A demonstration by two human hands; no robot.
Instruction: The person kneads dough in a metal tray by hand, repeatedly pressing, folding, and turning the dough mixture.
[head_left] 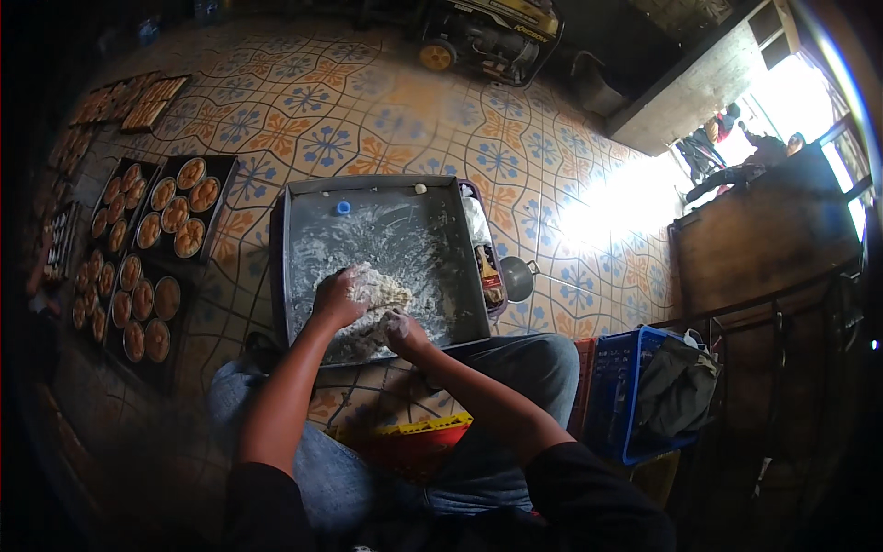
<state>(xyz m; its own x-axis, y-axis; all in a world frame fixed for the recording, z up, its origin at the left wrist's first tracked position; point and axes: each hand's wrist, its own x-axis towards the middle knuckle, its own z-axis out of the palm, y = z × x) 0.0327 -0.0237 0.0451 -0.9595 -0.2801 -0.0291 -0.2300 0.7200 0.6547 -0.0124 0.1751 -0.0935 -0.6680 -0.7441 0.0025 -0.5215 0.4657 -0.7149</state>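
A wide grey metal tray (414, 212), dusted with white flour, lies in front of me. Crumbly, floury dough (391, 293) is heaped in its near half. My left hand (338, 298) presses into the heap from the left, its fingers curled into the dough and partly hidden by it. At the heap's near right edge my right hand (405, 333) is closed, floury at the fingers, gripping some of the dough. Toward the tray's far side sit a small blue cap (344, 208) and a small pale lump (420, 189).
Right of the tray stand a narrow container (489, 267) with a brush in it and a round metal pan (520, 279). Black baking trays (221, 170) with filled round tins lie at left. A blue crate (614, 396) holds dark cloth at right. A generator (492, 41) stands far off.
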